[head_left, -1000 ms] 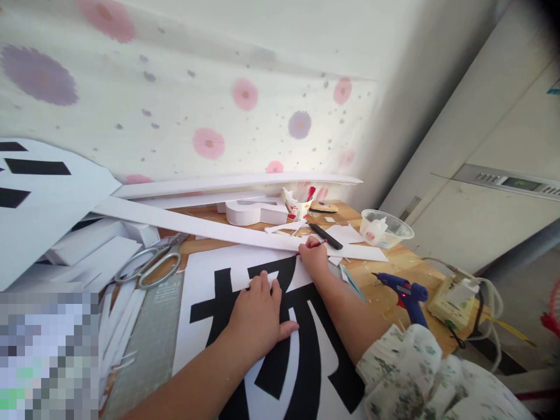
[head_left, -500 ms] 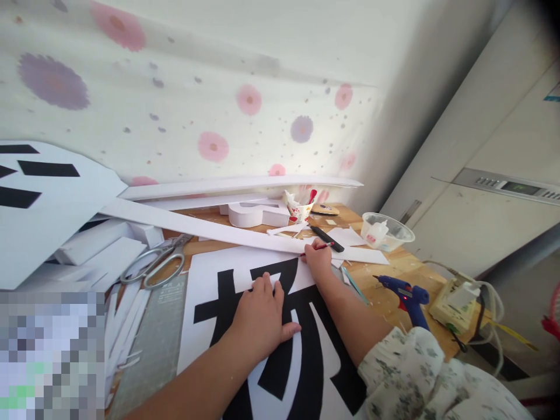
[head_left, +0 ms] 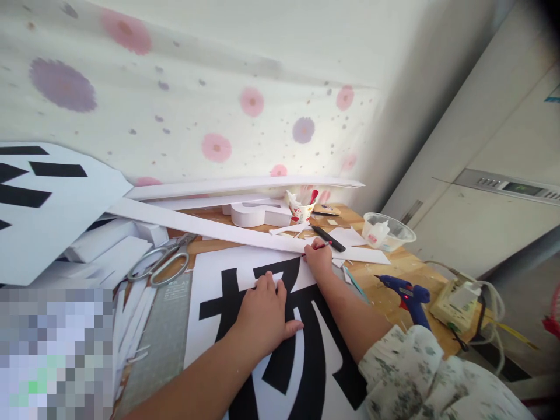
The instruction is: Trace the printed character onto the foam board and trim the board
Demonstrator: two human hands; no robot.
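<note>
My left hand [head_left: 262,309] lies flat, fingers stretched out, on a white sheet [head_left: 210,344] bearing large black character strokes. Beyond it, my right hand [head_left: 318,259] is closed around a slim red-and-black pen [head_left: 322,245], its tip at the sheet's far edge. A long white strip [head_left: 245,236] runs crosswise along that edge, close to the right hand. Just past this hand a thick black marker [head_left: 328,238] rests on the strip. Whether the pen tip touches the sheet or the strip I cannot tell.
Large scissors [head_left: 161,262] and white offcuts [head_left: 131,326] lie to the left, over a grey cutting mat [head_left: 164,326]. On the right are a blue glue gun [head_left: 406,294], a power strip [head_left: 457,303] with cables and a clear plastic bowl [head_left: 389,230]. A paper cup [head_left: 301,210] stands behind.
The view has shifted slightly, so things at the left appear a little further right. Both hands keep nearly the same place on the sheet, and the pen stays in the right hand.
</note>
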